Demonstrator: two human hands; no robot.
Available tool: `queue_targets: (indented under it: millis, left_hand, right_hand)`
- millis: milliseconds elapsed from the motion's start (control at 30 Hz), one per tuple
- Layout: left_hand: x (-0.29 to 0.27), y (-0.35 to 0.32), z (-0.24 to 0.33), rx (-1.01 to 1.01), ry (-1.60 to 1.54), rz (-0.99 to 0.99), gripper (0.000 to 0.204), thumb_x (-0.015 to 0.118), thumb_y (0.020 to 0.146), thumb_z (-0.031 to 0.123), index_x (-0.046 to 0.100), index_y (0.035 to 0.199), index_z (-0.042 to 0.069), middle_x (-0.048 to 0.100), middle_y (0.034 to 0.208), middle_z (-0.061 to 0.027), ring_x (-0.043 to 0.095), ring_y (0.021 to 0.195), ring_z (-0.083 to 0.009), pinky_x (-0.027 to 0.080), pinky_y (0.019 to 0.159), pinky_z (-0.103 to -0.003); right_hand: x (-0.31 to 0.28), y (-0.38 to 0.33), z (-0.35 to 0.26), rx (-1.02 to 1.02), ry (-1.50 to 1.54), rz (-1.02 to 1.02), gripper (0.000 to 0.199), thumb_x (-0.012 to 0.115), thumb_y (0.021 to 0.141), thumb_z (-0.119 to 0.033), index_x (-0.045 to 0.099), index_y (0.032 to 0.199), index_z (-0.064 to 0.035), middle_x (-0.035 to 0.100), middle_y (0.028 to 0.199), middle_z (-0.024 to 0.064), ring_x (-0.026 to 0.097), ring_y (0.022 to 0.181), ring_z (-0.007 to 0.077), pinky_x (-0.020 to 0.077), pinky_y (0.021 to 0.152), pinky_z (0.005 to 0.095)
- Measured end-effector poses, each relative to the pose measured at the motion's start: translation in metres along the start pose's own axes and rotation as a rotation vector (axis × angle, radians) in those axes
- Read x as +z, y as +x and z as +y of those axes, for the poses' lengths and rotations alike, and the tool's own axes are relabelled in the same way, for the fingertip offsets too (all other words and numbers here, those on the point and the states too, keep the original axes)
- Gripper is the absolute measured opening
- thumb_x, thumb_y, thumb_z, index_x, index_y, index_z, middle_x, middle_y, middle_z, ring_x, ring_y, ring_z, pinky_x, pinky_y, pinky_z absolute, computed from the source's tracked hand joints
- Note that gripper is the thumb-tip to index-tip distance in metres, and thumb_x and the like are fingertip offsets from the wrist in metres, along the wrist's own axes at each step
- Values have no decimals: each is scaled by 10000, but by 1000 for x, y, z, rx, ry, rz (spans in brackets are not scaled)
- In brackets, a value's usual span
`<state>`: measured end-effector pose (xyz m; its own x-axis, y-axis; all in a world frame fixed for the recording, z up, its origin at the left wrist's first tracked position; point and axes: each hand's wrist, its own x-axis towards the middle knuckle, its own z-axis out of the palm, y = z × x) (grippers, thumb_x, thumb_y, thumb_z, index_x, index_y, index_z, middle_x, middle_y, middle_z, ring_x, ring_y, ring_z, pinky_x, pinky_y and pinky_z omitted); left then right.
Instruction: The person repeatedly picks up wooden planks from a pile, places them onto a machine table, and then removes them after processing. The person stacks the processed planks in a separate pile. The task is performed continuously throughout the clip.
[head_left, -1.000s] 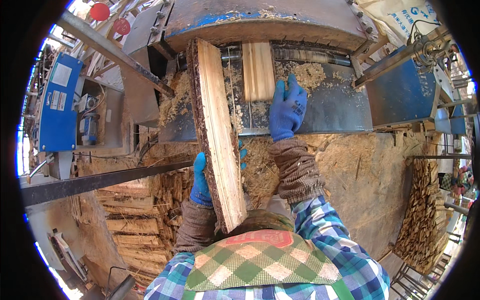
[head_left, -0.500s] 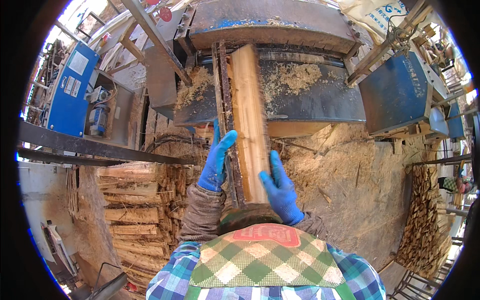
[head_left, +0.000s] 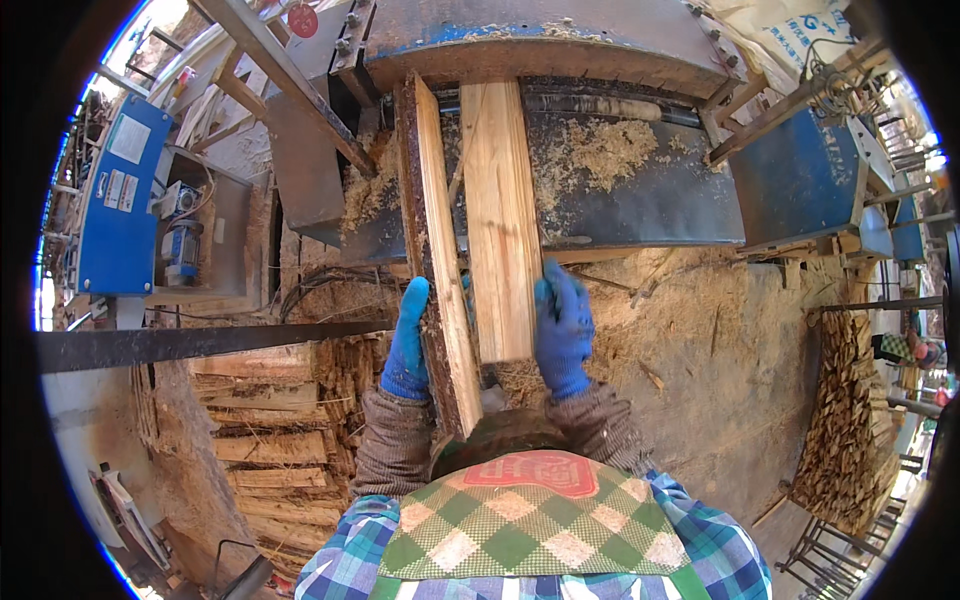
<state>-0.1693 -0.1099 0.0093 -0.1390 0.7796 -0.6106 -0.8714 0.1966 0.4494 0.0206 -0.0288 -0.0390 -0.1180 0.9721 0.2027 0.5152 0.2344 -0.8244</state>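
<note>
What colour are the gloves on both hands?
Blue, on the left hand and right hand; head view.

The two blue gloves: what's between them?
In the head view, a bark-edged slab and a pale sawn board lie between left hand and right hand.

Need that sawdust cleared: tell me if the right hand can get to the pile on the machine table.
Probably yes. The right hand rests on the pale board; the sawdust pile lies just beyond on the open table, nothing between them, though it must let go first.
</note>
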Motion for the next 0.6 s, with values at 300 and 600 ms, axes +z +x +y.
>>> queue_targets:
  millis: [300,600]
  left_hand:
    - [5,11,-1,84,57,-230,1007,574,913,695,213,1609,63,352,1583,-245,370,1459,-395,349,1211,-510]
    - [-7,23,3,107,3,-363,991,542,927,706,228,1601,50,374,1570,-247,422,1426,-384,386,1191,-496]
  right_hand:
    - [60,135,-2,-121,-96,280,364,517,1059,-265,617,1376,-118,611,1046,156,620,897,249,550,780,365]
    - [46,137,-18,72,-146,99,468,509,1050,-398,596,1399,-98,616,1185,184,628,1048,283,531,896,414]
